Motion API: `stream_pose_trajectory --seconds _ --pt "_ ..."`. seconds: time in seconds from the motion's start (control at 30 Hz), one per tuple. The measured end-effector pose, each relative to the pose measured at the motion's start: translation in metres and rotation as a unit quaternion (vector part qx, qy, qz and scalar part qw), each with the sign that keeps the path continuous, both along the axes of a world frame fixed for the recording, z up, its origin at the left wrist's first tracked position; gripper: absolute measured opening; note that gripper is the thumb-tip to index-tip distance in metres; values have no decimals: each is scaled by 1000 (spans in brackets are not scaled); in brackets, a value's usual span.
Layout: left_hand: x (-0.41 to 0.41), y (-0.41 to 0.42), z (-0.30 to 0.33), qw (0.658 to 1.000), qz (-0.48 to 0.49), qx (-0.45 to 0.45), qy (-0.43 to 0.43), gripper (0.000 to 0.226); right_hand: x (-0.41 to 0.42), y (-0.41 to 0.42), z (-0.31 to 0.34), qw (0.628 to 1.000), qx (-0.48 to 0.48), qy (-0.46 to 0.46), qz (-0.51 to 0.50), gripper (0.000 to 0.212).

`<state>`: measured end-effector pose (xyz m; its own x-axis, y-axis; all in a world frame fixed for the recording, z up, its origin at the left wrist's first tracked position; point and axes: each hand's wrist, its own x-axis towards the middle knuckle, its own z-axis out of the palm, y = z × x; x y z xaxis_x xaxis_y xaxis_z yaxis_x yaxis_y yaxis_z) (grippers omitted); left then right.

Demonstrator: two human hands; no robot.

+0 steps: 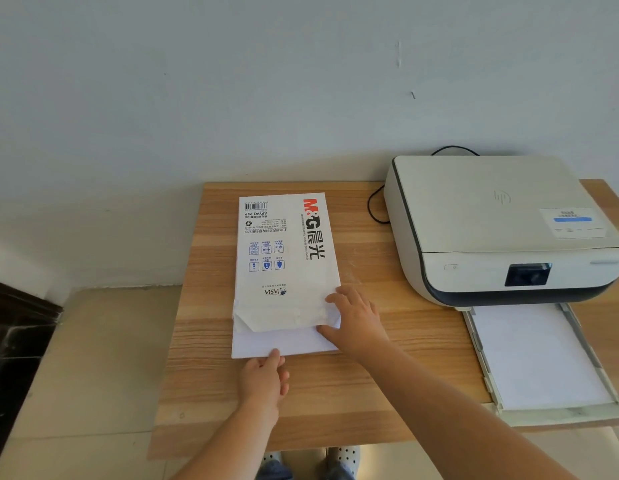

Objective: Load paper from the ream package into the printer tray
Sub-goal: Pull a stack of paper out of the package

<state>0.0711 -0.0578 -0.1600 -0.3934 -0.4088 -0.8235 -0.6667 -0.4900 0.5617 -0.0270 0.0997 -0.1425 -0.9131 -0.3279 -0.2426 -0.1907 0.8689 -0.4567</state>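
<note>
On the desk (335,393), left of centre: ream package (284,251), white wrapper, lying flat, near-end flap unfolded. A paper stack (284,341) sticks out of the open end toward the person. Left hand (265,379) pinches the stack's near edge, thumb on top, fingers curled below. Right hand (356,320) rests spread and flat on the wrapper's near right corner, thumb on the exposed paper, gripping nothing. Well apart to the right: printer (498,230), white with dark trim, lid shut. Its tray (585,415) is pulled out toward the desk's front edge; white sheets (540,358) lie flat inside. Black cable (374,206) loops behind, between package and printer.
</note>
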Motion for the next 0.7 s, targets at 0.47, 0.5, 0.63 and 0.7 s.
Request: stream_pose_trajectory --seconds 0.47,0.5,0.63,0.7 --pt "22 -46 14 959 -141 -242 -29 34 34 23 0 981 -16 -111 -158 45" --pt "18 -51 17 950 -163 -266 -21 35 36 23 0 976 -20 -133 -170 43" --pt "1 -67 24 896 -274 -350 -5 39 35 20 1 953 -57 -199 -219 40" --pt "-6 -74 23 875 -322 -362 -4 31 32 19 2 946 -66 -220 -228 37"
